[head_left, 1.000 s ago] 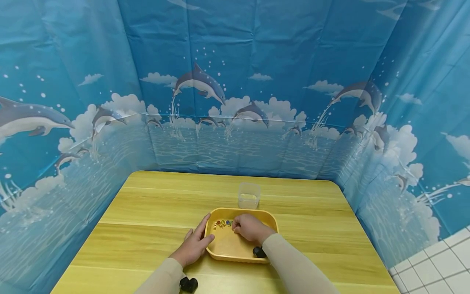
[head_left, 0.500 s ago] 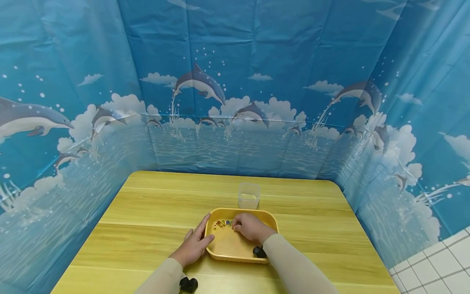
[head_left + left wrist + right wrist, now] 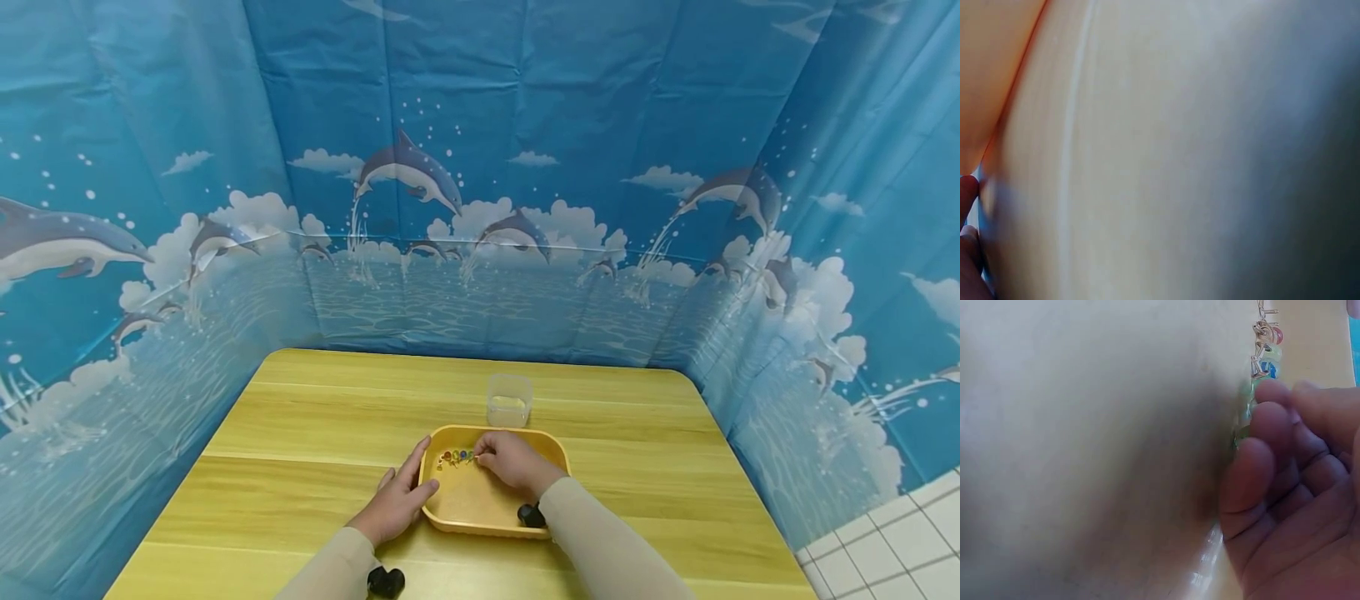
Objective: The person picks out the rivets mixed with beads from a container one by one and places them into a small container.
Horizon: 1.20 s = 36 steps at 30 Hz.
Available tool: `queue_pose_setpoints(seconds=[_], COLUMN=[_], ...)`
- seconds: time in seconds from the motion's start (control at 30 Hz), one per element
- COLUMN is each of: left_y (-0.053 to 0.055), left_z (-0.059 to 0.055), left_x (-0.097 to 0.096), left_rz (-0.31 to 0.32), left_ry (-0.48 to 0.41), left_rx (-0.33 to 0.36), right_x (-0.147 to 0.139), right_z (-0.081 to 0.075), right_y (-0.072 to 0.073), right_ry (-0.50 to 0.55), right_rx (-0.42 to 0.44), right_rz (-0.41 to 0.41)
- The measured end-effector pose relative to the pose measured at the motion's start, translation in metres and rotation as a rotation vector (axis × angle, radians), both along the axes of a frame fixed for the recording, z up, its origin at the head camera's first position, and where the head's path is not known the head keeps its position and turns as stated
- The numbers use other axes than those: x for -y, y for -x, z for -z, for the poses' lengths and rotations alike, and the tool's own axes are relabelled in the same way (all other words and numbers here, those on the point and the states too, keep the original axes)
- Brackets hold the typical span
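Note:
A yellow tray (image 3: 491, 528) stands near the front middle of the table. Inside it, toward the far left, lies a row of small glass-like pieces (image 3: 455, 456) in red, yellow, blue and green, with gold-coloured metal fittings. My right hand (image 3: 512, 460) reaches in, thumb and forefinger together at the green end of that row. In the right wrist view its curled fingers partly cover a small green piece (image 3: 1243, 434), and the grip is half hidden. My left hand (image 3: 397, 497) rests along the tray's left rim, fingers extended outside, thumb over the edge.
Just behind the tray stands a clear plastic container (image 3: 510, 400). The wooden-look table (image 3: 330, 417) ends at a blue dolphin-print curtain (image 3: 480, 292) on the back and sides. Black devices sit at both wrists.
The fingers of my right hand have shifted slightly toward the tray's far rim, still beside the row. My left hand and the tray stay practically in place.

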<state>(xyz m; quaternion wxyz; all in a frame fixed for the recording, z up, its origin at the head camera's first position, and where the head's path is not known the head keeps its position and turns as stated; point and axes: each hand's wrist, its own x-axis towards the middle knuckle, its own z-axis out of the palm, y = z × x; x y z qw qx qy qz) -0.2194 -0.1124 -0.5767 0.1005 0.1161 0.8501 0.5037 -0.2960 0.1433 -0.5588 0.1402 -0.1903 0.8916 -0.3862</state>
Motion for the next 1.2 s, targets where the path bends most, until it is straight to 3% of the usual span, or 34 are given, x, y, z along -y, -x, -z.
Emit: queue_pose_setpoints(seconds=[0.27,0.57,0.97,1.2], left_y=[-0.001,-0.001,-0.001,-0.001], left_z=[0.0,0.0,0.002,0.002], left_x=[0.0,0.0,0.001,0.0], left_rz=[0.003,-0.006,-0.004,-0.011], left_ry=[0.005,0.008,-0.005,-0.007], left_rx=[0.003,-0.003,-0.008,-0.008], right_x=[0.001,-0.006,-0.016,-0.021], right_z=[-0.003,-0.021,-0.048,-0.059], right_y=[0.003,0.003,0.012,0.018], right_ry=[0.121,0.112,0.19,0.182], right_rx=[0.019,-0.053,-0.026,-0.026], right_rz=[-0.004,0.001,0.141,0.243])
